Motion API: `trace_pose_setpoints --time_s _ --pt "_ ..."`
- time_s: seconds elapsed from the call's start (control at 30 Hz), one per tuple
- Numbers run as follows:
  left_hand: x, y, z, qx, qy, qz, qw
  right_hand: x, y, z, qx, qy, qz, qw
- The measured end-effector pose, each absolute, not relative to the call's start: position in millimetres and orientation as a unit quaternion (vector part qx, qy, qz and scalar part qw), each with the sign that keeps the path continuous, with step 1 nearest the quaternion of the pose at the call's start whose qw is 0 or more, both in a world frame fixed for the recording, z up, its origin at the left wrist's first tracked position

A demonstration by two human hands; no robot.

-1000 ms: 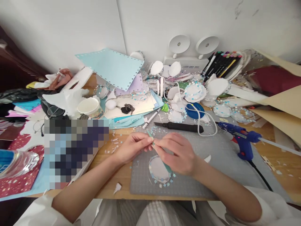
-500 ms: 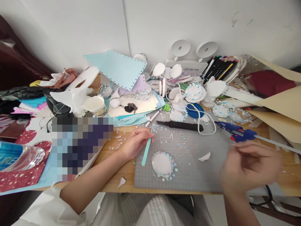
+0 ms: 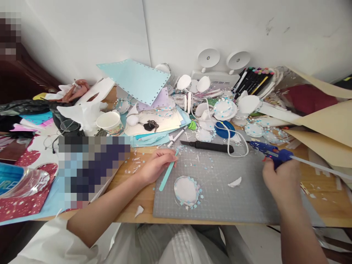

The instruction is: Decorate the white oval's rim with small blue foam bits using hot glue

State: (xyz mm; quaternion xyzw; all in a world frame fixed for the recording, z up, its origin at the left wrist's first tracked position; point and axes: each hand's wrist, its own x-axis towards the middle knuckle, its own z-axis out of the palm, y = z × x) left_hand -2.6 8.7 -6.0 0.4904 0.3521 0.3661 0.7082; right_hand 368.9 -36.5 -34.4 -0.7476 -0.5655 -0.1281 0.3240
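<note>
My left hand pinches the upper end of a thin teal paper strip that slants down over the left edge of the grey cutting mat. Just right of the strip lies a white foam disc ringed with small blue and white flowers. My right hand is closed around the handle of the blue hot glue gun at the mat's right side; its nozzle points left and a glue stick sticks out to the right.
A black utility knife and a white cable lie along the mat's far edge, a white marker beside them. Behind are paper sheets, keys, a paper cup, white decorated discs, a marker set. A plastic bottle lies left.
My right hand let go of the strip, swung right across the mat and closed on the glue gun. The left hand kept the strip, whose lower end dropped toward the mat's left edge.
</note>
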Motion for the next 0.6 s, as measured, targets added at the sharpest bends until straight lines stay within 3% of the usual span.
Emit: trace_pose_setpoints --time_s 0.1,0.17,0.43,0.6 --pt "-2.6 8.5 -5.2 0.493 0.354 0.358 0.71 362.8 -42.8 -25.3 -0.814 -0.517 -0.061 0.257" --pt "-2.6 8.1 -4.6 0.492 0.358 0.351 0.711 357.8 -50.7 -17.6 -0.825 -0.501 -0.038 0.261" --pt "-3.2 8.6 -6.0 0.516 0.354 0.334 0.704 336.4 -44.4 9.5 -0.804 -0.331 -0.193 0.455" --pt "-2.7 9.1 -6.1 0.541 0.343 0.328 0.694 288.1 -29.4 30.2 -0.722 -0.49 -0.058 0.485"
